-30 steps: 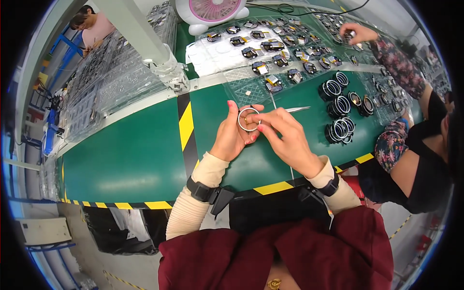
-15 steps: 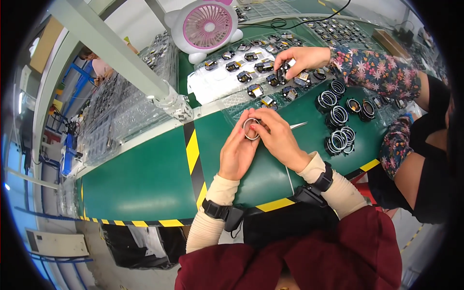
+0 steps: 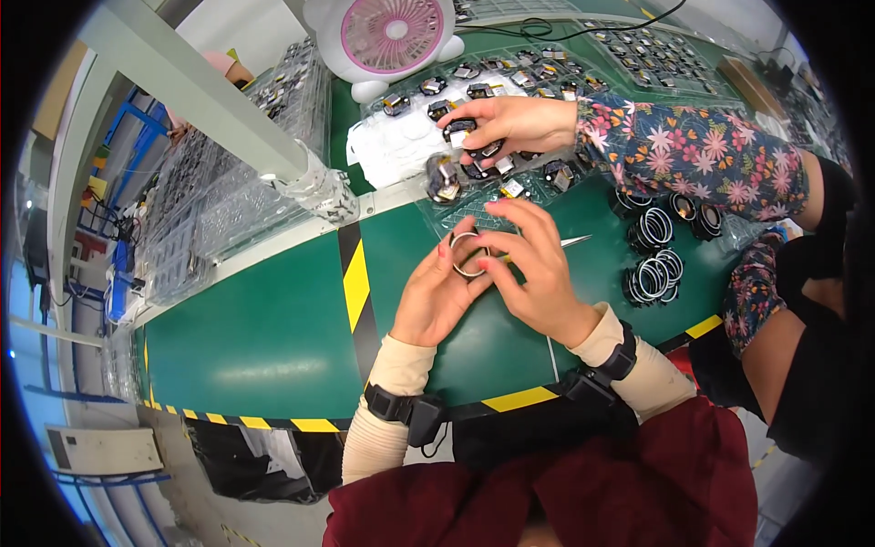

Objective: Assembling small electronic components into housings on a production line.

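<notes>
My left hand (image 3: 427, 299) is curled around a thin, silver-rimmed ring (image 3: 458, 267), holding it upright above the green table. At the ring's right side, my right hand (image 3: 540, 281) pinches its edge with thumb and fingertip, its other fingers raised. Beyond the right hand's knuckles a slim pointed metal tool (image 3: 576, 242) sticks out; whether this hand holds it or it lies on the table, I cannot tell. The far side of the ring is partly hidden by fingers.
A co-worker's hand (image 3: 519, 125) holds a black round part over a clear tray of small black modules (image 3: 513, 189). Stacked black-and-silver rings (image 3: 653, 278) stand on the right. A pink-and-white fan (image 3: 395, 35) stands behind; a white post (image 3: 210, 109) rises at left.
My right fingers have opened out somewhat from the ring, which stays between both hands. The co-worker's hand has moved left across the tray. The view has shifted slightly.
</notes>
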The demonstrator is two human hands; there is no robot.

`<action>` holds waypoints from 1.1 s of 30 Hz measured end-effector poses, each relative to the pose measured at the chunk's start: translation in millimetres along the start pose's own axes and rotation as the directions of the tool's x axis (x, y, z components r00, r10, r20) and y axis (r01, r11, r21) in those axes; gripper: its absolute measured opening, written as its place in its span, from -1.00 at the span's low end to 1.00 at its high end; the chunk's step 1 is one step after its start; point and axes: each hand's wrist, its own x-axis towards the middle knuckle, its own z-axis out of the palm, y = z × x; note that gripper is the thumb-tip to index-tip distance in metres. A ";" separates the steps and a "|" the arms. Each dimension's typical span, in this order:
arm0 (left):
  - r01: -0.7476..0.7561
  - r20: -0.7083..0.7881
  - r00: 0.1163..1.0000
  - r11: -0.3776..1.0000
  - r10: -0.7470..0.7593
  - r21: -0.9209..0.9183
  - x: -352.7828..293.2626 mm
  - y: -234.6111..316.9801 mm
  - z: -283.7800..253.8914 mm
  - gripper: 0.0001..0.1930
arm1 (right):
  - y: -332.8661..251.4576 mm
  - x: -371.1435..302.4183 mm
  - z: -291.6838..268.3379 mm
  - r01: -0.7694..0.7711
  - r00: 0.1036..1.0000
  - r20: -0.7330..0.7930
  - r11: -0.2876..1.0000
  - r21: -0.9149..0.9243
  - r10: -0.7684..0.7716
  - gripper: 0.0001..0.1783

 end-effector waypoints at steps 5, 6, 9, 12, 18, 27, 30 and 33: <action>-0.079 0.009 0.997 0.997 0.079 0.019 2.4 -2.2 1.1 -0.48 | 1.5 -7.0 3.3 -0.107 0.991 0.086 0.991 0.075 0.101 -0.82; -0.079 0.004 0.997 0.997 0.079 0.018 1.0 -3.8 0.6 -0.48 | 0.8 -8.0 4.3 -0.161 0.984 0.097 0.976 0.146 0.148 -0.82; -0.046 0.072 0.997 0.993 0.039 0.107 -1.2 -7.8 -2.3 -0.48 | 0.8 -9.7 6.0 -0.269 0.962 0.130 0.921 0.282 0.241 -0.82; -0.081 0.011 0.997 0.996 0.081 0.020 0.7 -3.7 -4.5 -0.46 | 7.0 -8.5 3.7 -0.242 0.970 0.075 0.945 0.219 0.230 -0.82; -0.060 0.003 0.998 0.998 0.060 0.010 0.4 -2.0 -3.4 -0.44 | 12.4 -11.0 6.0 -0.293 0.955 0.119 0.915 0.278 0.270 -0.83; -0.035 0.042 0.999 0.993 0.031 0.111 1.9 -7.1 -5.0 -0.45 | 12.4 -14.6 9.0 -0.369 0.928 0.234 0.792 0.486 0.289 -0.82; -0.049 0.048 0.998 0.988 0.042 0.143 0.7 -10.7 -9.7 -0.45 | 12.7 -16.1 8.7 -0.402 0.915 0.262 0.754 0.519 0.307 -0.82; -0.054 0.034 0.998 0.975 0.048 0.215 -1.5 -10.8 -15.6 -0.45 | 12.5 -15.4 9.1 -0.480 0.877 0.325 0.657 0.581 0.353 -0.83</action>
